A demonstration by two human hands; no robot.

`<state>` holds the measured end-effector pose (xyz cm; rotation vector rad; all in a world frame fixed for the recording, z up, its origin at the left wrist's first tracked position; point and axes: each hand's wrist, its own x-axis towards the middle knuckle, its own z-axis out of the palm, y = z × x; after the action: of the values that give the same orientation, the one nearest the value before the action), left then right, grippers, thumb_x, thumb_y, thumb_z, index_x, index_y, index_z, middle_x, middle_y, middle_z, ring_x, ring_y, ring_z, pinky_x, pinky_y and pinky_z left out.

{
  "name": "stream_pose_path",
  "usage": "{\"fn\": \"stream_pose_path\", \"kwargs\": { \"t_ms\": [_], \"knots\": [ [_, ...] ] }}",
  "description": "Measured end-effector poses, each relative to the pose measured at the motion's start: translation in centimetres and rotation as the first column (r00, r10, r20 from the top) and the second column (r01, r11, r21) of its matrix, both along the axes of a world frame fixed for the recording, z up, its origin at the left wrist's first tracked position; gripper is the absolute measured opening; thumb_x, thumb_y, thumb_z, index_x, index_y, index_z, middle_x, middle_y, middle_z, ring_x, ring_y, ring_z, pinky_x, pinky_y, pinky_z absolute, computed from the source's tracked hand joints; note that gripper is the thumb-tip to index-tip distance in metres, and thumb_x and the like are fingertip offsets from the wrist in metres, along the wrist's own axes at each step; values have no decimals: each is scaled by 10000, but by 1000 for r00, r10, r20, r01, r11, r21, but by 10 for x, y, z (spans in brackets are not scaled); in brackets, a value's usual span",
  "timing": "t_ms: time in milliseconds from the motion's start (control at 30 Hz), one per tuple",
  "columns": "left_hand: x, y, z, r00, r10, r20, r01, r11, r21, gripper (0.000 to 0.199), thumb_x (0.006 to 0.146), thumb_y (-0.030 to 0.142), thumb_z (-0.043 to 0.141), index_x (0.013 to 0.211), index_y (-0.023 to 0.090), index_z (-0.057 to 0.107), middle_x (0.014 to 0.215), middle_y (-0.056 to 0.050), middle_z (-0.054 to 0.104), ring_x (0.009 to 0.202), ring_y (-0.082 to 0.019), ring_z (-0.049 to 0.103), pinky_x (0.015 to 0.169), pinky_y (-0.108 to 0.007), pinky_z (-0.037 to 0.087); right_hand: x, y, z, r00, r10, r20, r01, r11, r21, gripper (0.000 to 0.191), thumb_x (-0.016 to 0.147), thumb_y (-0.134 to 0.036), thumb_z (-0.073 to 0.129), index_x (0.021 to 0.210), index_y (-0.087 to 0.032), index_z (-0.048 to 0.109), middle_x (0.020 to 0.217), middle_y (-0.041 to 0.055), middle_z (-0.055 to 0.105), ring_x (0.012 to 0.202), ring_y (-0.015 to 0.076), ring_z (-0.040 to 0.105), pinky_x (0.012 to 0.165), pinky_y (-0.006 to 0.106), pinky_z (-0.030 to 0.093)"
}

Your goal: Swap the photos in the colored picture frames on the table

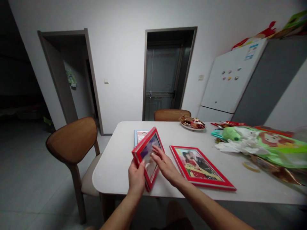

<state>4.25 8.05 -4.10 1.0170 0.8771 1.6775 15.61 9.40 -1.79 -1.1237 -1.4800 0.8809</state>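
Note:
A red picture frame [149, 159] is tilted up above the near edge of the white table [115, 153]. My left hand [137, 175] grips its lower left side, thumb over the front. With fingers stretched out, my right hand [165, 164] lies against the picture's front and does not grip it. A larger red photo frame [201, 166] rests flat on the table to the right, showing a picture of a person in red. Behind the held frame, a light blue frame [136, 137] is partly hidden.
A plate [195, 128] with wrapped items stands at the back. Green packaging [275, 143], white crumpled tissue [236, 145] and a roll of tape [250, 166] crowd the table's right side. Brown chairs [74, 140] stand at the left and behind. A white fridge [223, 80] is at the back right.

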Motion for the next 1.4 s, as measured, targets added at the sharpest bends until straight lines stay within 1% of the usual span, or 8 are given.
{"fn": "stream_pose_path", "kwargs": {
  "t_ms": [133, 267, 467, 633, 767, 900, 1100, 1400],
  "knots": [
    [-6, -34, 9, 879, 10, -478, 114, 967, 230, 388, 746, 174, 496, 1134, 205, 495, 1137, -49, 555, 1063, -212, 486, 925, -330, 363, 13, -18, 16, 860, 9, -511, -116, 977, -178, 525, 740, -499, 433, 1200, -253, 373, 1116, 82, 542, 988, 216, 522, 740, 349, 439],
    [-9, -53, -7, 602, 93, -793, 285, 903, 323, 464, 729, 94, 450, 1174, 227, 458, 1234, -50, 466, 1155, -213, 394, 988, -364, 309, 25, -29, 6, 783, 70, -618, -267, 935, -232, 422, 687, -353, 546, 1076, -198, 486, 974, 78, 622, 847, 193, 591, 711, 308, 461],
    [4, -61, -30, 220, 15, -975, 367, 925, 96, 485, 716, 58, 412, 1177, 203, 456, 1258, -98, 418, 1179, -239, 347, 960, -391, 342, 39, -16, -33, 946, 68, -316, -174, 931, -320, 359, 586, -191, 553, 942, -145, 563, 816, 55, 665, 733, 183, 609, 698, 297, 459],
    [-4, -60, -26, 53, -69, -996, 350, 936, -46, 511, 668, 126, 513, 1174, 162, 455, 1266, -117, 408, 1179, -259, 349, 994, -441, 267, 50, -4, -55, 938, -100, 333, 170, 968, -187, 404, 572, -184, 518, 971, -149, 570, 711, 45, 657, 633, 176, 584, 599, 265, 433],
    [-26, -56, -23, 43, -92, -995, 233, 969, -80, 541, 635, 260, 609, 1147, 142, 478, 1244, -152, 430, 1168, -291, 360, 1000, -514, 173, 54, -3, -59, 797, -139, 588, 203, 978, -43, 394, 614, -193, 478, 996, -148, 559, 810, 79, 639, 704, 180, 571, 641, 257, 413],
    [-41, -52, -31, 144, -59, -988, 195, 980, -30, 529, 593, 316, 659, 1082, 171, 522, 1221, -151, 461, 1150, -300, 385, 982, -537, 170, 53, -3, -57, 644, -155, 749, 186, 982, 44, 385, 633, -210, 468, 997, -122, 560, 910, 116, 581, 815, 200, 540, 716, 268, 395],
    [-43, -53, -33, 219, -50, -975, 197, 980, -6, 364, 563, 283, 691, 893, 170, 587, 1187, -139, 501, 1128, -296, 411, 970, -494, 235, 48, 9, -54, 561, -106, 821, 77, 994, 76, 276, 660, -159, 441, 882, -147, 604, 965, 93, 519, 812, 162, 525, 713, 229, 376],
    [-43, -53, -28, 152, -78, -985, 170, 984, -52, 338, 583, 260, 682, 881, 153, 563, 1195, -133, 493, 1127, -279, 410, 972, -472, 239, 35, 18, -54, 469, -176, 865, 140, 982, 124, 238, 762, -212, 405, 801, -155, 633, 865, 93, 529, 697, 152, 533, 607, 233, 368]
  ]
}}
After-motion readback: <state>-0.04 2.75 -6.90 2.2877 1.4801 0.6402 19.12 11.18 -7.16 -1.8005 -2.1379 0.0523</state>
